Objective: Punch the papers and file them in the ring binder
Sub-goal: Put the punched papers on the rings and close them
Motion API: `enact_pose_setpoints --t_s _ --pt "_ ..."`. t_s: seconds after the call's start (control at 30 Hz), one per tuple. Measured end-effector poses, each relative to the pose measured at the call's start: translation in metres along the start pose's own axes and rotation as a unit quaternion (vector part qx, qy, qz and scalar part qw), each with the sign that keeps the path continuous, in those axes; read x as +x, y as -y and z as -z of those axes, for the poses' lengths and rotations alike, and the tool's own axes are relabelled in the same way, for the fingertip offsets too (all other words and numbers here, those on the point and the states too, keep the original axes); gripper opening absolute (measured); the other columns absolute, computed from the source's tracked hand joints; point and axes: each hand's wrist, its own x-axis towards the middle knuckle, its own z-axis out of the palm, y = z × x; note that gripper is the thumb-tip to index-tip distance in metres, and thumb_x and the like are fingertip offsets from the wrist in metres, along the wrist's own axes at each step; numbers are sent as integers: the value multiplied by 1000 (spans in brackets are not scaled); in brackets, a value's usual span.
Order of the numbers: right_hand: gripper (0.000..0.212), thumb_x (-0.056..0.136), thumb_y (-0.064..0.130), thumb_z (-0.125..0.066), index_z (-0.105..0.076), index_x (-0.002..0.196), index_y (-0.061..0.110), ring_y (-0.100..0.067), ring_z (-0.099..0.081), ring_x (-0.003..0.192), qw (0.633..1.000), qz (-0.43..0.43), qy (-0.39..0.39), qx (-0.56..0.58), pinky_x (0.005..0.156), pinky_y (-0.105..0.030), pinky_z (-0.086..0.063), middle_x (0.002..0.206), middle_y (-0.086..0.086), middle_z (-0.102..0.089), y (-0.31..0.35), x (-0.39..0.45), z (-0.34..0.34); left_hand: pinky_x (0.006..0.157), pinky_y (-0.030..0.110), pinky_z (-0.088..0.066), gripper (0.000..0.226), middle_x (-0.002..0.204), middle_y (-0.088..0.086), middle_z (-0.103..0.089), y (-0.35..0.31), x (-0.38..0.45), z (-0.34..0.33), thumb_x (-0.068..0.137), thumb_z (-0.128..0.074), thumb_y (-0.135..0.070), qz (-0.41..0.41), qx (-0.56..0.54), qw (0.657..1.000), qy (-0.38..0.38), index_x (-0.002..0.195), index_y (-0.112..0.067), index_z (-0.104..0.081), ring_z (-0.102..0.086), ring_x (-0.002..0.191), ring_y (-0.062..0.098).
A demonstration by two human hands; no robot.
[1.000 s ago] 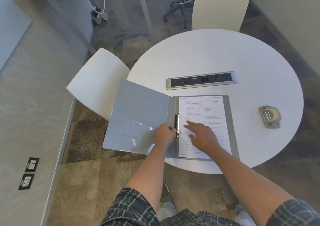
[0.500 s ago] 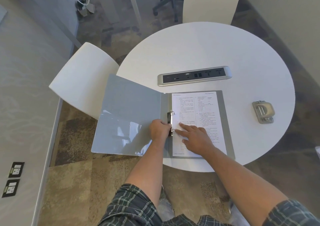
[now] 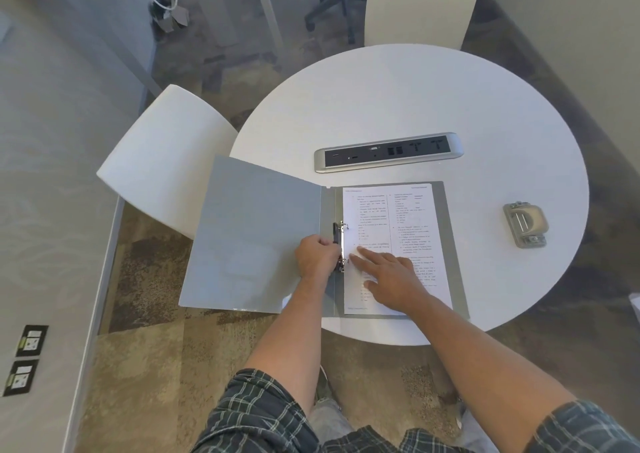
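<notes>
A grey ring binder point(image 3: 252, 237) lies open on the round white table point(image 3: 408, 106), its left cover hanging past the table edge. Printed white papers point(image 3: 391, 217) sit on its right half, threaded on the metal rings point(image 3: 343, 244). My left hand point(image 3: 317, 256) is closed around the ring mechanism at the spine. My right hand point(image 3: 388, 276) lies flat on the papers, fingers spread and pointing at the rings. A grey metal hole punch point(image 3: 525, 224) rests on the table at the right, apart from both hands.
A silver power and socket strip point(image 3: 388, 152) is set into the table behind the binder. One white chair point(image 3: 166, 161) stands at the left, another point(image 3: 419, 5) at the far side. Carpet floor lies below, a wall with outlets point(image 3: 26, 359) at the left.
My right hand has slid left across the papers toward the rings. My left hand stays gripping the ring mechanism. The head camera has shifted slightly.
</notes>
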Motion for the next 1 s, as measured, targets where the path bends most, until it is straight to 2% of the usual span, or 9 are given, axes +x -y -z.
enact_pose_setpoints --t_s 0.1,0.2,0.3,0.4,0.43,0.53,0.7,0.87,1.0 --pt "80 102 34 -54 -4 163 45 -19 -30 151 1000 -8 -5 24 118 -50 -23 171 16 -20 0 -1 1 47 18 -47 12 74 -4 -70 1 -7 -3 74 -69 -7 -43 -29 998 34 84 -14 -72 -64 62 12" --pt "94 100 36 -59 13 160 47 -22 -36 148 999 -11 -11 28 117 -52 -26 168 12 -30 0 -1 1 56 21 -52 11 78 -3 -73 3 -11 -6 81 -70 -10 -68 -44 995 62 88 -16 -75 -67 68 13" --pt "96 101 36 -57 20 158 48 -22 -35 148 1000 -3 -14 14 116 -52 -27 169 12 -27 1 0 0 59 17 -51 10 80 -6 -76 7 -9 -5 88 -71 -16 -78 -38 994 71 88 -21 -80 -70 71 10" --pt "86 102 35 -53 8 161 49 -20 -30 151 1000 2 -15 -2 117 -53 -25 172 15 -17 2 0 -2 52 6 -44 4 79 -8 -75 15 -8 -4 88 -77 -18 -85 -13 994 72 87 -20 -80 -67 70 4" --pt "81 102 35 -52 1 162 48 -21 -29 151 1000 3 -14 -8 117 -53 -25 172 15 -16 3 1 -2 54 8 -46 1 81 -6 -75 16 -7 -4 87 -79 -18 -88 -14 994 70 88 -18 -79 -67 71 5" --pt "70 103 37 -51 -14 162 47 -22 -27 152 999 6 -10 -39 117 -53 -26 172 12 -15 3 3 -2 67 20 -54 15 89 1 -76 19 -7 -5 84 -82 -21 -82 -9 995 56 95 -13 -77 -69 78 13" --pt "67 102 40 -53 -21 160 46 -23 -28 151 998 2 -4 -58 115 -51 -28 172 10 -17 9 5 2 63 21 -50 19 82 0 -76 23 -7 -5 81 -85 -28 -75 -12 997 33 86 -12 -76 -68 73 13" --pt "58 101 49 -51 -35 156 43 -21 -35 148 998 -10 -18 -54 113 -50 -31 167 10 -29 14 7 9 63 26 -52 21 76 0 -74 24 -10 -6 82 -84 -31 -87 11 996 29 80 -13 -74 -67 70 14" --pt "60 97 63 -50 -44 151 37 -20 -46 141 996 -15 -53 -69 108 -47 -35 159 9 -46 19 9 11 62 29 -54 21 74 1 -74 26 -12 -6 81 -85 -29 -89 11 996 18 77 -12 -74 -64 65 13"
